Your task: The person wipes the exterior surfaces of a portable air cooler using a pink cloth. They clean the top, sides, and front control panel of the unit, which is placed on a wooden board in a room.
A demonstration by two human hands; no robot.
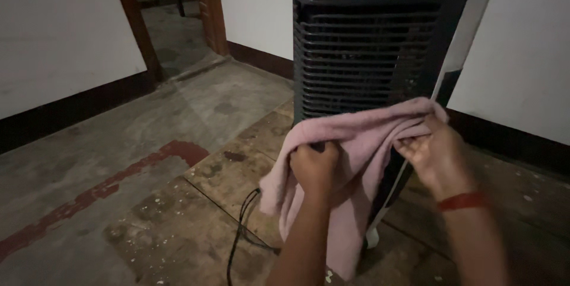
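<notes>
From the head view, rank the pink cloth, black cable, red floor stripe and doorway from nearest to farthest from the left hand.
1. Pink cloth: gripped in the left hand.
2. Black cable: on the floor, just lower left.
3. Red floor stripe: farther left on the floor.
4. Doorway: far upper left, across the room.

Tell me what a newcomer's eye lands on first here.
Most likely the pink towel, held up at centre by both hands: the left hand bunches one part, the right hand pinches the upper edge. Right behind it stands a tall dark air cooler with a slatted grille, its black cord trailing across the floor.
</notes>
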